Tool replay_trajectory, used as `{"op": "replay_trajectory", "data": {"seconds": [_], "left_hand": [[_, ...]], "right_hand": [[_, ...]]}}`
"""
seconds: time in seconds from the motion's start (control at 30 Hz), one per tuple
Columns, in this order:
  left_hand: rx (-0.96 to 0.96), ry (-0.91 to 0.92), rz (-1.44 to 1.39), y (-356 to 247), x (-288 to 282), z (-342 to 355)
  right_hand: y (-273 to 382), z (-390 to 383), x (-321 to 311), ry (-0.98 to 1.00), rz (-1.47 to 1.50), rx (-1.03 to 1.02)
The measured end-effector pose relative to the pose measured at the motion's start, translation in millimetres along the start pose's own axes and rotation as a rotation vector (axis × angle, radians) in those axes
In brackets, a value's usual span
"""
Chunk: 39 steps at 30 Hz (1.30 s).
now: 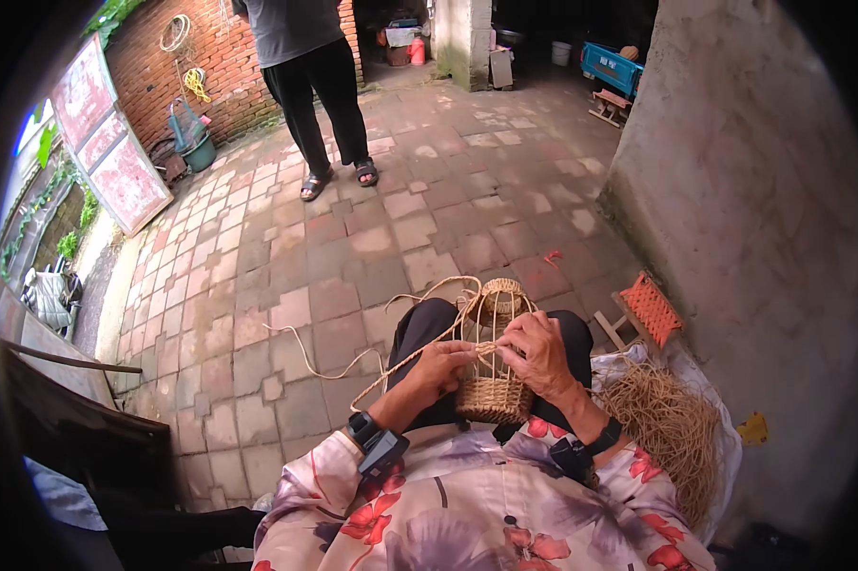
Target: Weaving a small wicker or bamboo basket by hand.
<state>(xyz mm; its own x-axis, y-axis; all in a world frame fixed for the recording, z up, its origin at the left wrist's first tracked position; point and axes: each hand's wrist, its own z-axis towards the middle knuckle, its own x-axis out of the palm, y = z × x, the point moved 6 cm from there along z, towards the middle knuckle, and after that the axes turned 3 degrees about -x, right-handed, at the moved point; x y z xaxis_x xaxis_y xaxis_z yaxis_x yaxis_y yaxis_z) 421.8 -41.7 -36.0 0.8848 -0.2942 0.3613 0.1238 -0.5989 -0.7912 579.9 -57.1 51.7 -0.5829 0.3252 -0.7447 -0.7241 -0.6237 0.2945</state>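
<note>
On my lap rests a partly woven basket (494, 400), with a dense band at the near end, bare upright stakes in the middle and a narrower woven ring (503, 285) at the far end. My left hand (440, 366) is closed on a straw cord (419, 352) at the basket's left side. Fingers of my right hand (540, 357) pinch the cord against the stakes on the right side. Between the hands, the cord crosses the stakes in a twisted strand. Loose cord ends loop out to the left over my knee. The fingertips' exact hold is partly hidden.
A person (310, 86) in dark trousers and sandals stands ahead on the paved floor (353, 247). Right of my knee are an orange woven stool (651, 309) and a white sack (729, 457) of loose straw (662, 433). A plastered wall (743, 190) rises at right.
</note>
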Motion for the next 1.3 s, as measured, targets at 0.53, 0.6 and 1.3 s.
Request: {"op": "replay_trajectory", "data": {"seconds": [0.53,0.6,1.3], "left_hand": [[-0.263,0.13,-0.105,-3.3,2.6,-8.2],[-0.25,0.092,-0.11,-3.5,3.2,-7.6],[0.287,-0.275,0.234,-25.4,-3.2,-13.6]], "right_hand": [[-7.7,-5.8,3.0,-0.032,0.126,0.116],[-7.8,-1.9,1.9,-0.031,0.105,0.12],[-4.0,-17.9,-14.2,-0.144,0.068,0.146]]}}
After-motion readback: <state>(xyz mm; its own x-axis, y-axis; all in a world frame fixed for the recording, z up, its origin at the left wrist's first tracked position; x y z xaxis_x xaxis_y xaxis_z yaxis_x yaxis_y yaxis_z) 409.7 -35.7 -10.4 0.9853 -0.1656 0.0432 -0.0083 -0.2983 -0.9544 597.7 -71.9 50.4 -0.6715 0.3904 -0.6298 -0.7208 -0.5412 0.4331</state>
